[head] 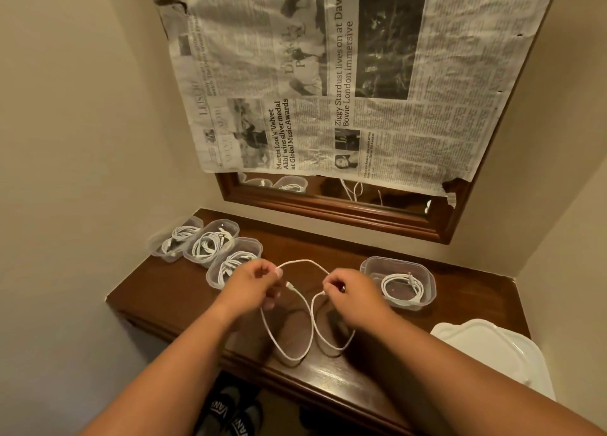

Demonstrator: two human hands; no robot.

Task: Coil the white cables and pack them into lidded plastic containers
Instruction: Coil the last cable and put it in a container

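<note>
A white cable (295,329) hangs in two loops between my hands above a dark wooden table (170,291). My left hand (253,284) pinches one stretch of it and my right hand (351,291) pinches it near a plug end. An arc of the cable joins the two hands at the top. Three clear plastic containers stand open in a row at the left, each holding a coiled white cable: far (175,240), middle (212,242) and near (236,261). A fourth open container (399,283) with a coil sits just right of my right hand.
A stack of white lids (492,353) lies at the table's right front corner. A wood-framed mirror (328,199) covered with newspaper (328,74) hangs behind the table. Cream walls close in on both sides. Feet in black slippers (230,412) show below the table's front edge.
</note>
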